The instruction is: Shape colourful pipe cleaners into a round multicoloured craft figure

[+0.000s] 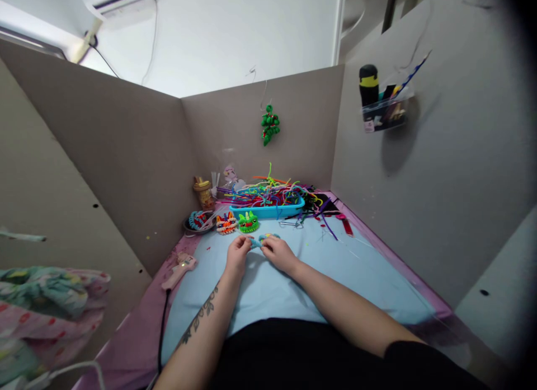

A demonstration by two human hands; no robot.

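A small light-blue fuzzy pipe-cleaner piece (255, 243) is stretched between my two hands above the light-blue cloth. The fingers of my left hand (237, 253) are closed in a pinch on its left end. My right hand (280, 253) pinches its right side, and a bit of blue and yellow fuzz shows just behind those fingers. Close beyond the hands stand two pipe-cleaner animal heads, one orange and white (226, 224) and one green (249, 222). My fingers partly hide the shape of the blue piece.
Behind lies a blue tray (268, 212) heaped with colourful pipe cleaners, with a metal tool (291, 224) in front. A grey bowl (200, 230) sits at the left. Nearer is a pink glue gun (179, 271) with its cord. Grey partitions (235, 121) enclose the table.
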